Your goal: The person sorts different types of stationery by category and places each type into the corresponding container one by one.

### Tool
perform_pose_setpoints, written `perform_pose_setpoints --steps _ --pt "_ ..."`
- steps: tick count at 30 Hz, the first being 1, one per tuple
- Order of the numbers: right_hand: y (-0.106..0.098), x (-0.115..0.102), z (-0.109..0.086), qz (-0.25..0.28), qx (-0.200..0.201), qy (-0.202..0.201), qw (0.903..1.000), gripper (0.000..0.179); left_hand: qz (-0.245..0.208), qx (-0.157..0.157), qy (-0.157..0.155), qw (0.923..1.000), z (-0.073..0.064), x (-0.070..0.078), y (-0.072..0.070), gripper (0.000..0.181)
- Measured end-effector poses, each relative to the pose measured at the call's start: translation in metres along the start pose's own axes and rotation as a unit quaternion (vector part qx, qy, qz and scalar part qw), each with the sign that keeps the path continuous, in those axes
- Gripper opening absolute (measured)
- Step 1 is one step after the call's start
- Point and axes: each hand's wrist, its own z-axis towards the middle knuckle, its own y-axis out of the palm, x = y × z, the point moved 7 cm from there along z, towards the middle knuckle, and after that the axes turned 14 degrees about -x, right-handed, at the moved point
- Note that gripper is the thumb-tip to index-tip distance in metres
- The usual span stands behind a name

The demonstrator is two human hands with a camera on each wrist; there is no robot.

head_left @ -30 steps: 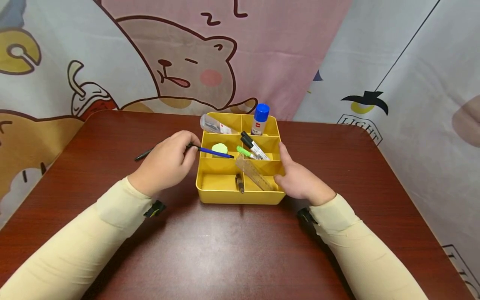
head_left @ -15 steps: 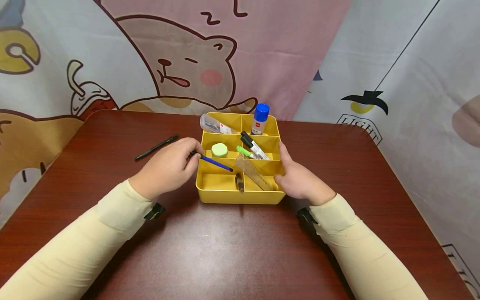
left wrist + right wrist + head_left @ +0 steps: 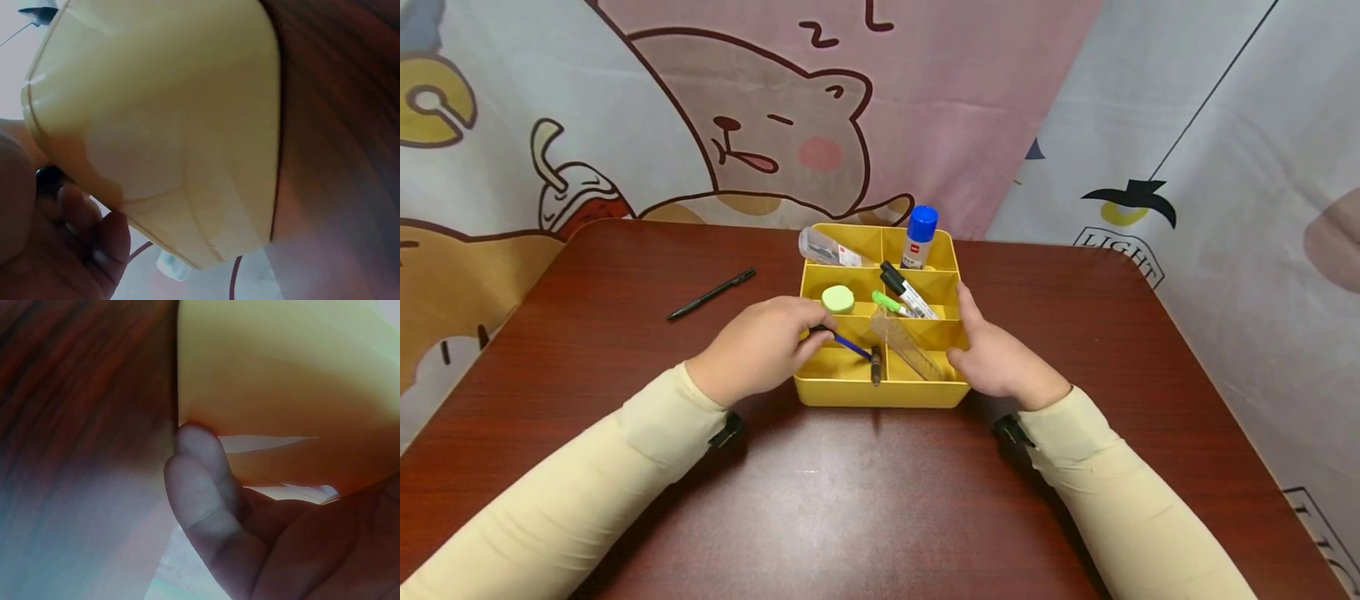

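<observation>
My left hand [image 3: 758,346] pinches a blue pen [image 3: 852,344] with a dark end over the front left compartment of a yellow divided storage box [image 3: 887,395]. The pen's tip reaches a short dark brown stick-like thing [image 3: 876,367] by the divider. My right hand [image 3: 1000,357] holds the box's right wall, its thumb over the rim and other fingers along the outside. In the right wrist view, those fingers [image 3: 197,494] touch the outer wall. In the left wrist view, the curled left fingers [image 3: 114,237] are beside the box's rim.
A black pen [image 3: 711,293] lies on the table [image 3: 820,500], left of the box. Inside the box are a glue stick [image 3: 919,237], a clear tube-like case [image 3: 829,247], a pale green round thing [image 3: 838,299], black-capped markers [image 3: 910,292], a green-capped one [image 3: 889,302] and a clear ruler [image 3: 910,346].
My left hand has moved right and toward me, carrying the blue pen from the middle left compartment down into the front left one. My right hand has stayed on the box.
</observation>
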Motion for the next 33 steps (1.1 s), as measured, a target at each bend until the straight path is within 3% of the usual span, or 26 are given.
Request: perform_pose_setpoints --steps 8,15,19,22,24,27,29,30,33 --pt "0.000 -0.001 0.000 0.002 0.002 -0.001 1.0000 0.096 0.038 -0.033 0.038 0.9980 -0.009 0.018 0.005 0.065" --pt "0.000 0.000 0.000 0.002 0.002 -0.007 1.0000 0.096 0.044 -0.101 0.077 0.9909 -0.026 0.035 0.012 0.088" --pt "0.000 0.000 0.001 0.003 0.000 -0.005 1.0000 0.096 -0.007 -0.111 0.106 0.9882 -0.030 0.040 0.010 0.092" --pt "0.001 0.001 0.001 0.010 -0.005 0.002 0.9999 0.097 -0.082 -0.070 0.102 0.9890 -0.029 0.023 -0.005 0.083" --pt "0.001 0.000 0.001 0.012 -0.008 0.004 0.9999 0.097 -0.117 -0.031 0.061 0.9908 -0.028 -0.004 -0.018 0.069" --pt "0.001 0.000 0.001 0.013 -0.006 0.002 0.9999 0.096 -0.106 -0.016 -0.076 0.9913 -0.030 -0.060 -0.028 0.056" --pt "0.001 0.000 0.000 0.008 -0.004 -0.002 1.0000 0.095 -0.072 -0.043 -0.174 0.9812 -0.037 -0.100 -0.028 0.056" --pt "0.001 0.000 0.000 0.007 -0.002 -0.003 1.0000 0.095 -0.050 -0.067 -0.217 0.9725 -0.042 -0.118 -0.026 0.059" --pt "0.000 0.001 -0.001 0.003 0.000 -0.004 1.0000 0.095 -0.017 -0.126 -0.284 0.9504 -0.057 -0.158 -0.018 0.059"
